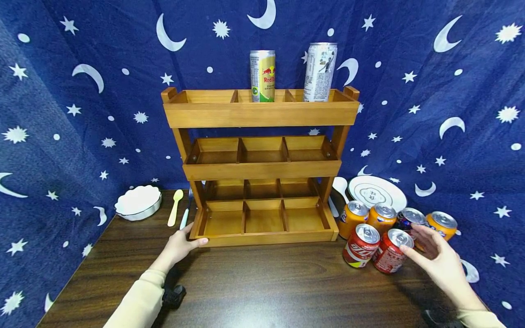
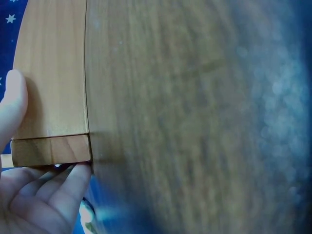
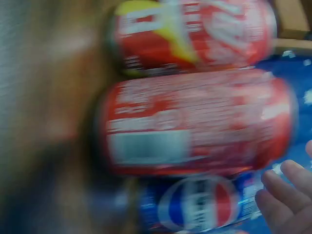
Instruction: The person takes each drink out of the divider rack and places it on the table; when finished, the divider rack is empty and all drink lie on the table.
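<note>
A tiered wooden rack [image 1: 262, 171] with divided compartments stands in the middle of the table. My left hand [image 1: 179, 246] holds its lower left front corner; in the left wrist view the thumb lies along the front board [image 2: 53, 73] and the fingers are at the end face. Over on the right, my right hand [image 1: 439, 262] is spread beside the nearer right red Coke can [image 1: 391, 253], its thumb close to the rim. Whether it touches is hard to tell. Another red Coke can [image 1: 361, 248] stands to the left. A blue Pepsi can [image 3: 200, 202] shows near my fingers in the right wrist view.
Orange cans [image 1: 352, 218] stand behind the red ones, before a white plate [image 1: 399, 196] and a white spoon [image 1: 340, 186]. A Red Bull can [image 1: 262, 77] and a tall white can [image 1: 320, 73] occupy the top tier. At left are a white dish [image 1: 141, 212] and yellow spoon [image 1: 174, 212].
</note>
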`<action>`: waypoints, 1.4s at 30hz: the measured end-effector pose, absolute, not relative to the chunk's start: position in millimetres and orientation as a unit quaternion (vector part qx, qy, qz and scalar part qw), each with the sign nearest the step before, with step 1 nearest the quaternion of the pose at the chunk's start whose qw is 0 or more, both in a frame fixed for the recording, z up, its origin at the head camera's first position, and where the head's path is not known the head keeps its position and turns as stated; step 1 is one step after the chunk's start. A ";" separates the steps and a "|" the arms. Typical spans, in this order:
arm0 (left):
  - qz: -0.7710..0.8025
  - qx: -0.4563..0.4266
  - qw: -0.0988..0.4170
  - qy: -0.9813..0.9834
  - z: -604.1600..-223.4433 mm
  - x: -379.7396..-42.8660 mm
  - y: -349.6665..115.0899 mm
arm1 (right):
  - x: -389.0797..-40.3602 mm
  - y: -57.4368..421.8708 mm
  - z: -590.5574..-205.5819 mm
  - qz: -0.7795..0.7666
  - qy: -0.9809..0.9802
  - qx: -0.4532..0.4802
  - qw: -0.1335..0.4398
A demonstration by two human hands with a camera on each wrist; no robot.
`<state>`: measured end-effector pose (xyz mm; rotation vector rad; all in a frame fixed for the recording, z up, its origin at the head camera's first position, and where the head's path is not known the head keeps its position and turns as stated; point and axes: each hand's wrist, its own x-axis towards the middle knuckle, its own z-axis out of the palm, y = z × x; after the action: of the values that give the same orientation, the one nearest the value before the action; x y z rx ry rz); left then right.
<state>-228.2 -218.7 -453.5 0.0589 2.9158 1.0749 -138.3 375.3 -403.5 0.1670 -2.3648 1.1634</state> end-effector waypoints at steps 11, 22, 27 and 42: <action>0.342 0.002 0.011 0.940 -450.5 -224.6 -231.6 | -178.3 324.0 -290.1 0.409 -0.857 0.113 0.292; 0.352 0.011 -0.009 0.936 -458.8 -222.3 -231.5 | -262.6 259.4 -188.0 0.487 -0.806 0.154 0.298; 0.358 0.009 -0.017 0.933 -462.4 -220.0 -231.6 | -290.0 232.0 -152.8 0.477 -0.812 0.133 0.308; 0.369 -0.001 -0.015 0.929 -463.0 -225.8 -220.3 | -320.3 188.4 -102.8 0.458 -0.836 0.099 0.285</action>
<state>-225.8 -220.3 -463.0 -0.0028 2.9471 1.1717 -320.3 188.4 -102.8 0.2638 -2.2367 1.2247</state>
